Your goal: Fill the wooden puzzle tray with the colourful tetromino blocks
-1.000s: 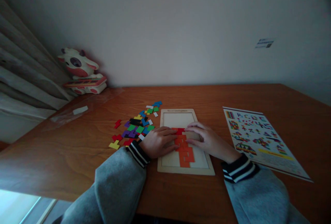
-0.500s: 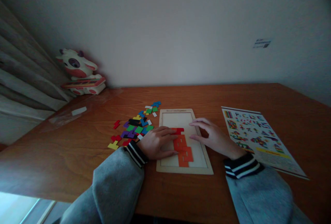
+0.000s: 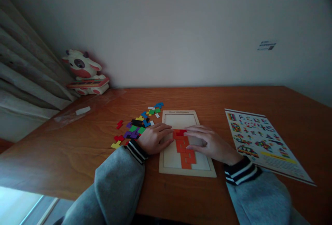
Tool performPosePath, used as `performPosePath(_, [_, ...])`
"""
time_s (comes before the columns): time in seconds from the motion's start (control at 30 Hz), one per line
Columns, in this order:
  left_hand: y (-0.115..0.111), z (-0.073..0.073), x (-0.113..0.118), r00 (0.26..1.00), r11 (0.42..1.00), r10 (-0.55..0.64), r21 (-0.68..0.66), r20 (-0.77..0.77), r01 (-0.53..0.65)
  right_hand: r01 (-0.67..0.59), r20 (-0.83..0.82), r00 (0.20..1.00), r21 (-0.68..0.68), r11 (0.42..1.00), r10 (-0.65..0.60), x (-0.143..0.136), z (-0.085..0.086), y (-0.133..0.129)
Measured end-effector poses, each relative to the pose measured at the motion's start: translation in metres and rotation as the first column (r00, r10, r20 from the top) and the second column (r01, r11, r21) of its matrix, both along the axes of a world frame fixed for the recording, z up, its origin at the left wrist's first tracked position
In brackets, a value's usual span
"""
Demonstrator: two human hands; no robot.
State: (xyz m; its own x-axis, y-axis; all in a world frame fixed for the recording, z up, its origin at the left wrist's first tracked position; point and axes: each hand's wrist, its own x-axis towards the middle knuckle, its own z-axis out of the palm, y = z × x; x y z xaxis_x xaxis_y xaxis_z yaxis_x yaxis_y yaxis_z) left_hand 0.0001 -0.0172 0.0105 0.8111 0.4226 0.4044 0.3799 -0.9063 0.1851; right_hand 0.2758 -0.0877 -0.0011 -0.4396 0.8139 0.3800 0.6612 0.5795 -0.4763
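Note:
A pale wooden tray (image 3: 187,173) lies flat on the table. Inside it, several orange pieces (image 3: 183,146) form a column, with red pieces (image 3: 178,134) at the top. My left hand (image 3: 155,138) rests over the tray's left edge, fingers apart, its tips near the left side of the red and orange pieces. From the right, my right hand (image 3: 207,142) reaches over the tray, thumb and fingers apart, fingertips at the right end of the red pieces. Neither hand holds anything.
Loose colored pieces (image 3: 133,128) are spread left of the tray. A printed pattern sheet (image 3: 261,142) lies to the right. A toy cow with a keyboard (image 3: 88,74) stands at the back left beside a curtain (image 3: 28,69).
My right hand has moved left to the red pieces. My left hand has drawn back left, uncovering more of the red and orange pieces. The view has shifted slightly.

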Motion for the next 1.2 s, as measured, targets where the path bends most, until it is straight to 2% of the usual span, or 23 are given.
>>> performPosePath(0.13, [0.008, 0.004, -0.015, 0.999, 1.0, 0.003, 0.02, -0.052, -0.002, -0.047, 0.016, 0.999, -0.081, 0.996, 0.048, 0.011, 0.002, 0.001])
performPosePath(0.27, [0.013, 0.005, -0.025, 0.998, 0.999, -0.04, -0.016, -0.056, 0.039, -0.088, 0.011, 0.996, -0.139, 0.986, 0.091, 0.011, 0.002, 0.001])
performPosePath(0.5, [0.004, 0.004, -0.012, 0.985, 0.983, -0.174, -0.055, -0.012, 0.173, 0.003, -0.003, 1.0, -0.104, 0.995, -0.003, 0.007, 0.0, 0.001])
performPosePath(0.6, [0.001, 0.002, -0.007, 0.976, 0.975, -0.215, -0.061, -0.02, 0.214, 0.001, -0.009, 1.0, -0.083, 0.997, -0.002, 0.006, -0.003, 0.002])
performPosePath(0.77, [0.0, 0.001, -0.005, 0.975, 0.974, -0.217, -0.068, -0.038, 0.214, -0.041, -0.005, 0.999, -0.079, 0.996, 0.041, 0.002, -0.007, 0.002])
performPosePath(1.2, [-0.002, 0.0, -0.004, 0.973, 0.972, -0.23, -0.05, -0.015, 0.229, -0.026, 0.018, 0.999, -0.107, 0.994, 0.028, 0.003, -0.014, 0.003])
